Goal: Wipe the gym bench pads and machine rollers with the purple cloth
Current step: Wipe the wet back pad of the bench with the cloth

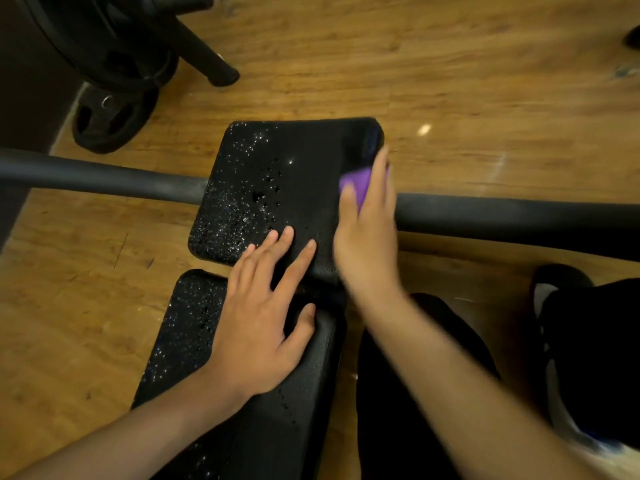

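The purple cloth [356,183] lay mostly hidden under the blurred right hand [367,237] at the right edge of the far pad [294,157]. I could not tell whether its fingers gripped the cloth. The left hand [259,323] rested flat, fingers spread, across the near pad [187,334] and the far one.

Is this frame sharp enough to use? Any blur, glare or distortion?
Head view: the right hand holding the purple cloth is motion-blurred; the left hand resting on the bench pads is sharp; droplets on the pads glint; a small glare spot sits on the wooden floor; mild wide-angle bowing shows at the edges.
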The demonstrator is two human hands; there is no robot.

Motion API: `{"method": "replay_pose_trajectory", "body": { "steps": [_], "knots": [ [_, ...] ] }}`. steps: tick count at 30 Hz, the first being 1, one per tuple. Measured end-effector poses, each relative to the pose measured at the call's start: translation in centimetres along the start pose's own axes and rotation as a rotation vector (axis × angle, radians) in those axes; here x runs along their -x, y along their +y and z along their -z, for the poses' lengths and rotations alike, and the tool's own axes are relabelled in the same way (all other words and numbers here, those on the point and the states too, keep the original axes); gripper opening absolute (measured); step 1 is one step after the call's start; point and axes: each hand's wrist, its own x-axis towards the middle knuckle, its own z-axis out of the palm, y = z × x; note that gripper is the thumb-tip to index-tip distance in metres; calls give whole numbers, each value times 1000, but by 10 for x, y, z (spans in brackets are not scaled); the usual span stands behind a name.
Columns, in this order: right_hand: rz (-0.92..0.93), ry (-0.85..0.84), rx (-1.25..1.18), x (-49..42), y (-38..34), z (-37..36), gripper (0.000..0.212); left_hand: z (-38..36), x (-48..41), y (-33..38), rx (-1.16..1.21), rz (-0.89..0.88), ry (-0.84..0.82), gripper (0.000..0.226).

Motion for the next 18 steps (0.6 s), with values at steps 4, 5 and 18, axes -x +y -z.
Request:
{"method": "replay_pose_trajectory", "body": {
  "steps": [4,5,18],
  "knots": [
    [-67,-8,-122,-107,-16,-1,54,0,1,0,-3,8,2,65],
    [-72,-2,-129,-105,-15,-3,50,0,2,-1,-7,9,-4,65],
    [-17,-37,-49,-10,2,7,63,0,1,3,-2,5,-17,65]
  ]
}}
